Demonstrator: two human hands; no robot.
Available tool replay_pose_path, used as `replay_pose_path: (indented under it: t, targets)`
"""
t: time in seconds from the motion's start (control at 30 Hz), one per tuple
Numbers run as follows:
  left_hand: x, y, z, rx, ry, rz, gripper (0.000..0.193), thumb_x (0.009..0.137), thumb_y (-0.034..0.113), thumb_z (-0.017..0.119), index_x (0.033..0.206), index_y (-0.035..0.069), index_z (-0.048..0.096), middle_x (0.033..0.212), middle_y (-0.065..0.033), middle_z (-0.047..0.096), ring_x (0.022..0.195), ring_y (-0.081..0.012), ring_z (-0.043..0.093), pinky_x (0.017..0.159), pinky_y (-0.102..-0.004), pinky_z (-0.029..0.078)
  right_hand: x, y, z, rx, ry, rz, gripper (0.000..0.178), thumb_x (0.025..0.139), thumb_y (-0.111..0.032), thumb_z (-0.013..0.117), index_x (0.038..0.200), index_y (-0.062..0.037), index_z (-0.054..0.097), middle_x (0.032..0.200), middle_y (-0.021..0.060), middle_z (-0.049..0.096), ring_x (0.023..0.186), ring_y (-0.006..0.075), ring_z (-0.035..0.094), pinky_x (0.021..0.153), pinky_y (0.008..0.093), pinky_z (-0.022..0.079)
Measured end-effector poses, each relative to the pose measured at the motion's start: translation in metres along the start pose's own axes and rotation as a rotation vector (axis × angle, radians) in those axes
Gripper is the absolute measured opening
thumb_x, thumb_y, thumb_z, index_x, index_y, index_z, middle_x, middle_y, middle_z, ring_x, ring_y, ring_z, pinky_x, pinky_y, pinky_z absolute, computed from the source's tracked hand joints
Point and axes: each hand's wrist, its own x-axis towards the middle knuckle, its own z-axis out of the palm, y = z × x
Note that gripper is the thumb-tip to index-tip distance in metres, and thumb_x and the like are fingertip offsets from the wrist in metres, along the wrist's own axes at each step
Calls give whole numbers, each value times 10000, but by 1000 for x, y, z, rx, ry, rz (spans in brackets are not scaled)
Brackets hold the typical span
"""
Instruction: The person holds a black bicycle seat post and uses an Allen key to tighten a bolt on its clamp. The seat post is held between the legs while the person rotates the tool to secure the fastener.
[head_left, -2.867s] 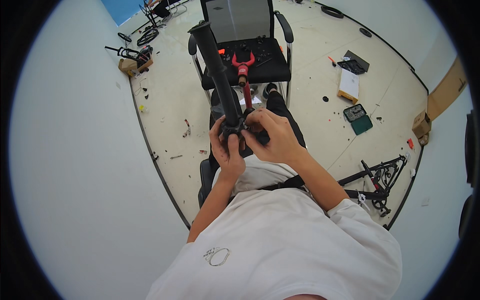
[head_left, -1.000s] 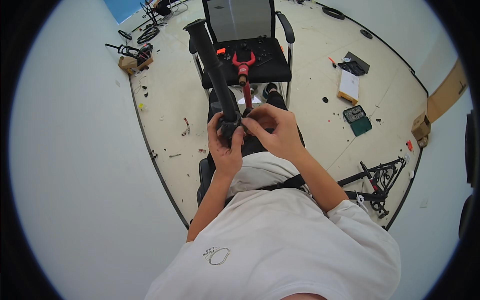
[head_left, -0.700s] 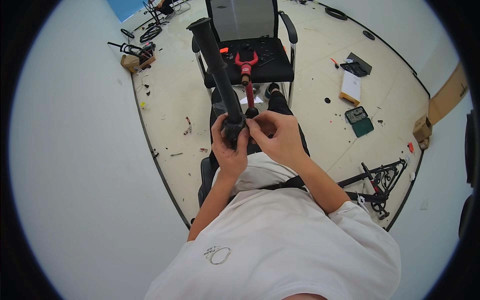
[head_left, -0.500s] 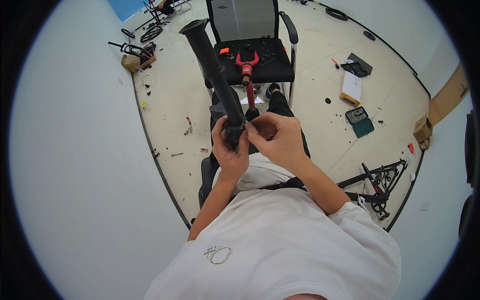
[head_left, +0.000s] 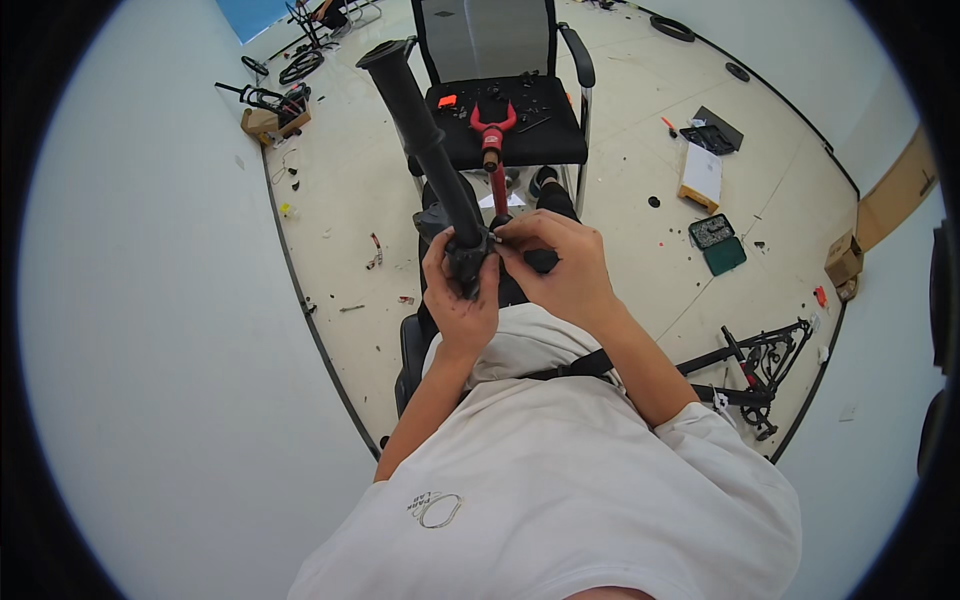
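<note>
A black handlebar (head_left: 455,195) with a rubber grip (head_left: 402,95) on its upper end rises in front of me, tilted toward the upper left. Round its lower part sits a dark clamp-like fitting (head_left: 468,258), and my left hand (head_left: 462,305) is closed about this fitting. At the fitting's right side, my right hand (head_left: 560,265) pinches a small shiny piece (head_left: 496,238), which looks like a screw; the fingertips partly cover it. Just beyond my hands, a red bicycle fork (head_left: 494,130) stands against the chair seat.
A black chair (head_left: 550,150) facing me carries small loose parts. To the right on the floor lie a green case (head_left: 725,255), a white box (head_left: 702,175) and a black bicycle frame (head_left: 740,370). A cardboard box of parts (head_left: 262,122) stands by the left wall.
My right fingers have shifted slightly at the fitting's side, and the small shiny piece now shows between them. The left hand keeps its hold; the handlebar has barely moved.
</note>
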Motion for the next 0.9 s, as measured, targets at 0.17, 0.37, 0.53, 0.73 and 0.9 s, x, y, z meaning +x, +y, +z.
replay_pose_path:
  t: [0.17,0.37,0.53,0.73,0.9]
  targets:
    - [1,1,-2,18,-23,-12,499,902,-27,604,1337,-19,360,1020,-108,613,840,-111,605,689,-216,487,-1,-2,0,52,-20,80,138,782,14,712,913,30,673,825,101,684,713,205,718,648,263,572]
    - [0,-4,-2,13,-34,-12,489,907,-21,604,1334,-14,364,993,-99,611,777,-95,596,627,-199,465,-3,3,2,63,-16,125,111,828,-41,705,884,47,665,775,120,682,665,204,710,624,268,561]
    - [0,-2,-1,2,-48,-16,489,908,-23,600,1336,-14,364,1004,-99,610,791,-97,597,638,-201,469,-3,6,4,6,-41,71,128,854,-66,683,879,56,658,764,131,677,642,203,698,594,276,548]
    - [1,0,1,-32,-12,3,521,881,11,666,1323,-27,393,950,-125,663,840,-116,641,757,-217,497,-1,1,-4,-24,-77,35,155,828,-79,702,909,40,644,762,131,673,663,226,695,631,279,552]
    - [1,-2,1,-59,1,-45,521,881,14,667,1324,-22,394,957,-126,663,847,-114,638,758,-217,498,1,0,-8,-22,-116,77,174,808,-75,717,901,25,610,765,120,672,685,220,695,652,283,556]
